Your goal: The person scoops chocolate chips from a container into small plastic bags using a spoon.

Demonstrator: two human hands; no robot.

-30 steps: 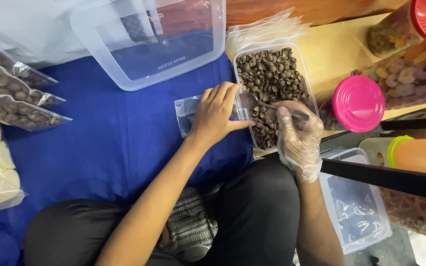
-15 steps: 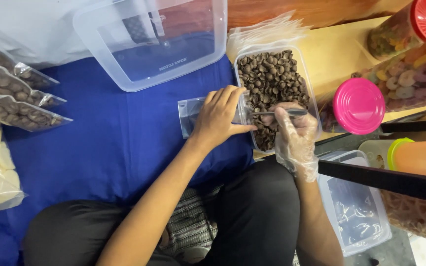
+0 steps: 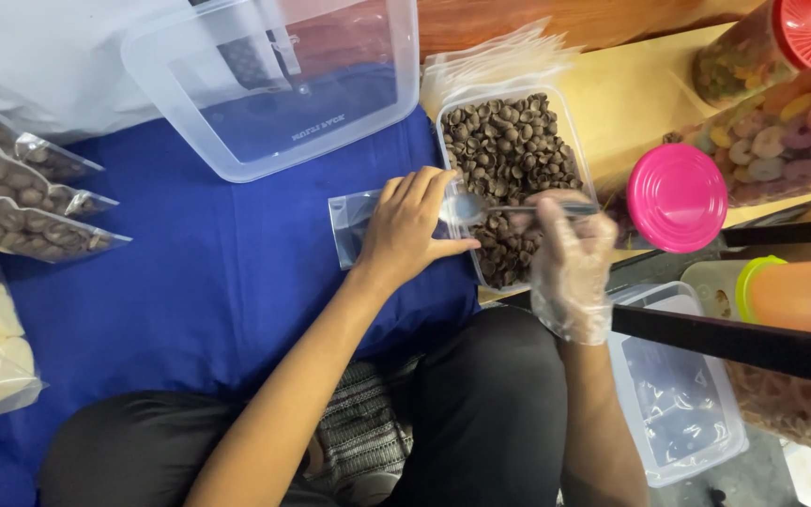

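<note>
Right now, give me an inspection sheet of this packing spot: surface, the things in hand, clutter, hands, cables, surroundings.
Surface: blue cloth under the work.
Things in hand: small clear bag, metal spoon, clear tub of brown cup-shaped pieces.
Clutter: filled bags at left, empty clear container, pink lid, jars of coloured rings.
Hands: bare left hand holds the bag; gloved right hand holds the spoon at the bag's mouth.
Cables: nothing seen.
Surroundings: wooden ledge, the person's dark-clothed lap.
</note>
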